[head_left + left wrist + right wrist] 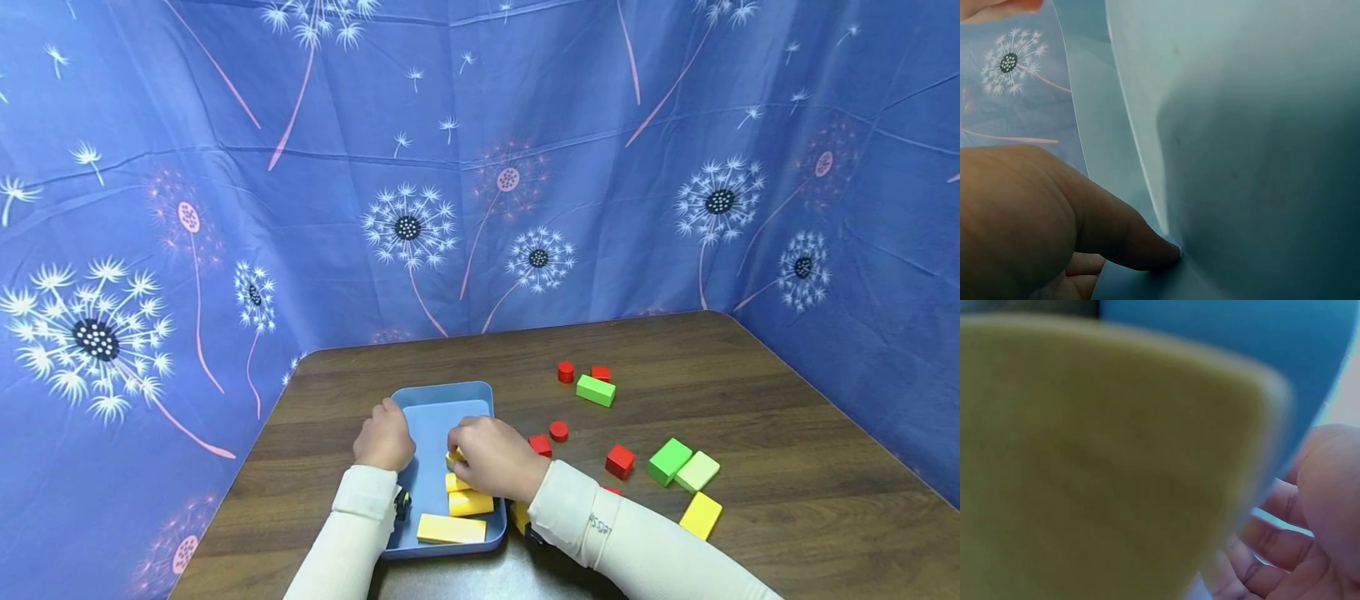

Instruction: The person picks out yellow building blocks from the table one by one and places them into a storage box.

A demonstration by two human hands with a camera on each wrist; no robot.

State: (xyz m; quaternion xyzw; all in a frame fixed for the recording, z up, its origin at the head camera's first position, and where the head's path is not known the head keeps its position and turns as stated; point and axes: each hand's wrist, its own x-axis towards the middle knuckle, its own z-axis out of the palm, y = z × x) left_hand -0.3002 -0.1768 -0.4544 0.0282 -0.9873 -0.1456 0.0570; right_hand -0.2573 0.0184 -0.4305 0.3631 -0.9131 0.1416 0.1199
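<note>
At the lower centre of the head view, a blue tray (441, 387) rests on the wooden table (337, 400). The left hand (385, 437) grips the tray's left wall; its fingertips cannot be seen from above. The right hand (497, 456) reaches over the right wall and pinches a small yellow block (453, 457) inside the tray, the fingers covering much of it. Just below lie a partly hidden yellow piece (455, 483), a yellow cylinder (471, 503) and a yellow bar (452, 529). Outside the right wall, a further yellow block (519, 517) is mostly concealed by the right wrist. A red block (540, 445) is partly masked by the right hand; another red piece (612, 490) shows only its edge above the right sleeve (645, 533), its shape indeterminate. A green bar (596, 391) partly covers a red piece behind it (600, 372).

From the left wrist, the thumb (1129, 240) presses against the inner face of the tray wall, with part of the fingers visible outside it. Shadow darkens the tray floor; a blurred patch of skin is cut off at the upper left corner.

From the right wrist, a blurred yellow surface, cropped at the left and lower edges, fills most of the frame; which piece it belongs to cannot be determined. Behind it, the right fingers are bent, their tips hidden.
</note>
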